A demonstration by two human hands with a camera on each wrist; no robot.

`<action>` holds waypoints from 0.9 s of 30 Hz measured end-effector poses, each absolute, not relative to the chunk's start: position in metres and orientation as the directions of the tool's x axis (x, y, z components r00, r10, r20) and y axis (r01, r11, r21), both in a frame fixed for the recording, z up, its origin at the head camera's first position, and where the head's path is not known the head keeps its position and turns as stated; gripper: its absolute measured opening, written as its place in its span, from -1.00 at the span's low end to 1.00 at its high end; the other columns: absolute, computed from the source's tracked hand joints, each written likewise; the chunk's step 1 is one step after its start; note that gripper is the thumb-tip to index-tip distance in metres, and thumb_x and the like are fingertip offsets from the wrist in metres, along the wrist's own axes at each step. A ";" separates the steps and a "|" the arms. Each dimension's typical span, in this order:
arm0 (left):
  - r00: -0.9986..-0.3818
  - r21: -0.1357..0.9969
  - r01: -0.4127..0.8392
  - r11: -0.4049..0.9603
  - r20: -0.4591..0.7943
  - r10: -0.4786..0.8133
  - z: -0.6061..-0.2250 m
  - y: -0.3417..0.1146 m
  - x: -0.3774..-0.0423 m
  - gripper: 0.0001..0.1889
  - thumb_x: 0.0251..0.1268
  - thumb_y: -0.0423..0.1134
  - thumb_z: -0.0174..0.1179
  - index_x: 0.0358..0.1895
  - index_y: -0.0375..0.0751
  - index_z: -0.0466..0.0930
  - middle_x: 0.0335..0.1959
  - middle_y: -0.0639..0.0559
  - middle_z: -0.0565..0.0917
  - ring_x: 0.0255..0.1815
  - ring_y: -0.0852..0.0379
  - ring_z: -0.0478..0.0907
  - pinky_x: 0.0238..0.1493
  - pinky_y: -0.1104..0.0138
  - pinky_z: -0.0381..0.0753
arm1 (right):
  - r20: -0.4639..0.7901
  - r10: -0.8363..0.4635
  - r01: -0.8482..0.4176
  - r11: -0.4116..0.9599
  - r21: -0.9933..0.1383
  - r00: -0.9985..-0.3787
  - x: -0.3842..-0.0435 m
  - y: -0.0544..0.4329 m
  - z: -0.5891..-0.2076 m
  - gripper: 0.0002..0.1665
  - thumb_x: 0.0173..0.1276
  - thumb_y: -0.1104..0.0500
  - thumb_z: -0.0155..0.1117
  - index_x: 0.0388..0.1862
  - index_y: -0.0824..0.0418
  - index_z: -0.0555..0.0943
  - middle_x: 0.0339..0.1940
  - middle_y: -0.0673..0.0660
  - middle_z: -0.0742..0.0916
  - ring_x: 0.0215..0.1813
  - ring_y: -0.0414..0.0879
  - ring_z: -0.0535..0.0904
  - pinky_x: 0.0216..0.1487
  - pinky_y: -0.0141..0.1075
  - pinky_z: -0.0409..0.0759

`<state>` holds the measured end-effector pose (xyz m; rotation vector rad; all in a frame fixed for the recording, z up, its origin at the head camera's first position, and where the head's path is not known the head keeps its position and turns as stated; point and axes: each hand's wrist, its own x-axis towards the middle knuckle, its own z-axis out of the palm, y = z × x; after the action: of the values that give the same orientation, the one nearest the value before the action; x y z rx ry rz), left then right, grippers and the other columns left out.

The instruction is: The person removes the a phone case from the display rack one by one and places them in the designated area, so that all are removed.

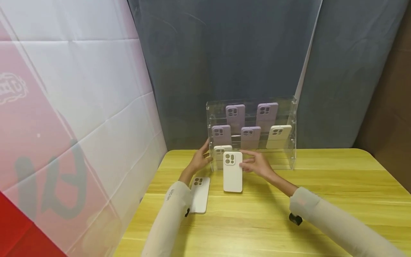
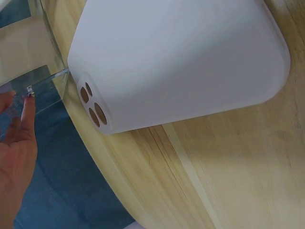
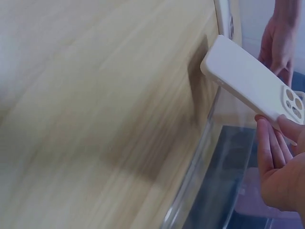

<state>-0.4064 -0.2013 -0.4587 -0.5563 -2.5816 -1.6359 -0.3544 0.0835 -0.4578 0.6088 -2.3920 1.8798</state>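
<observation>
White case (image 1: 232, 176) near rack's front edge (image 1: 273, 167)

Left hand (image 2: 14, 164): enters along the left edge, fingers (image 2: 27, 112) pointing up, tips at the clear stand; part of the hand is cut off by the frame.
Clear stand (image 2: 53, 78): at the fingertips and just above them, a bright glint where one tip touches.
Pale beige piece (image 2: 26, 47): above the fingertips, beside the stand's clear edge; what it is cannot be told.
White phone case (image 2: 186, 57): right of the fingers, well apart, its camera-cutout corner nearest them, wood colour showing through four openings.
Wooden table (image 2: 238, 157): right of the fingers, beneath the case.
Dark blue cloth (image 2: 62, 167): just right of the fingers, beyond the table's edge.
</observation>
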 end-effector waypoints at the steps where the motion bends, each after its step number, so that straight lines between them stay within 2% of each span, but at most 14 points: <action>1: -0.934 0.871 0.318 0.375 0.221 0.279 -0.459 -0.201 -0.406 0.03 0.31 -0.70 0.12 0.72 0.02 -0.16 0.64 -0.33 0.12 0.50 -0.40 0.33 0.40 0.00 0.56 | 0.267 -0.280 -0.325 0.184 -0.928 -0.922 -0.355 0.081 -0.459 -0.28 0.30 0.45 0.44 0.44 0.43 0.47 -0.08 0.50 0.76 -0.25 0.31 0.80 -0.16 0.12 0.82; 5: -0.936 0.881 0.307 0.361 0.212 0.280 -0.459 -0.202 -0.407 0.05 0.30 -0.71 0.13 0.72 0.06 -0.15 0.64 -0.30 0.13 0.50 -0.39 0.34 0.38 0.02 0.59 | 0.243 -0.281 -0.295 0.164 -0.941 -0.929 -0.354 0.074 -0.466 -0.28 0.28 0.46 0.45 0.42 0.46 0.47 -0.05 0.51 0.76 -0.25 0.34 0.80 -0.15 0.15 0.81; 12: -0.934 0.883 0.314 0.350 0.220 0.283 -0.459 -0.202 -0.407 0.06 0.26 -0.72 0.13 0.72 0.02 -0.15 0.64 -0.31 0.12 0.49 -0.41 0.34 0.39 0.02 0.57 | 0.228 -0.282 -0.284 0.177 -0.942 -0.932 -0.351 0.059 -0.473 -0.28 0.26 0.46 0.46 0.42 0.43 0.50 0.00 0.52 0.74 -0.28 0.28 0.81 -0.27 -0.15 0.86; 14: -0.935 0.884 0.313 0.349 0.222 0.277 -0.459 -0.202 -0.407 0.06 0.26 -0.72 0.13 0.72 0.03 -0.14 0.64 -0.30 0.13 0.48 -0.40 0.35 0.39 0.01 0.58 | 0.243 -0.290 -0.301 0.176 -0.937 -0.926 -0.351 0.055 -0.475 -0.29 0.26 0.47 0.46 0.40 0.45 0.49 0.01 0.56 0.73 -0.30 0.26 0.81 -0.29 -0.18 0.86; 22: -0.935 0.880 0.314 0.356 0.222 0.277 -0.460 -0.202 -0.407 0.06 0.27 -0.72 0.13 0.72 0.05 -0.15 0.64 -0.29 0.14 0.49 -0.38 0.35 0.42 0.02 0.54 | 0.209 -0.261 -0.274 0.243 -0.931 -0.942 -0.348 0.040 -0.488 -0.30 0.22 0.46 0.50 0.37 0.43 0.54 0.00 0.49 0.74 -0.37 0.22 0.80 -0.32 -0.12 0.86; 27: -0.933 0.888 0.312 0.336 0.219 0.287 -0.458 -0.201 -0.406 0.06 0.27 -0.73 0.12 0.72 0.06 -0.16 0.64 -0.29 0.12 0.49 -0.40 0.34 0.41 0.02 0.56 | 0.166 -0.252 -0.227 0.237 -0.944 -0.953 -0.346 0.032 -0.494 -0.29 0.21 0.45 0.51 0.37 0.39 0.55 0.00 0.44 0.75 -0.38 0.20 0.80 -0.31 -0.07 0.86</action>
<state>-0.4055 -0.2010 -0.4580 -0.5714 -2.5486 -1.7031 -0.3459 0.0318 -0.4940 0.4811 -2.4871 1.8924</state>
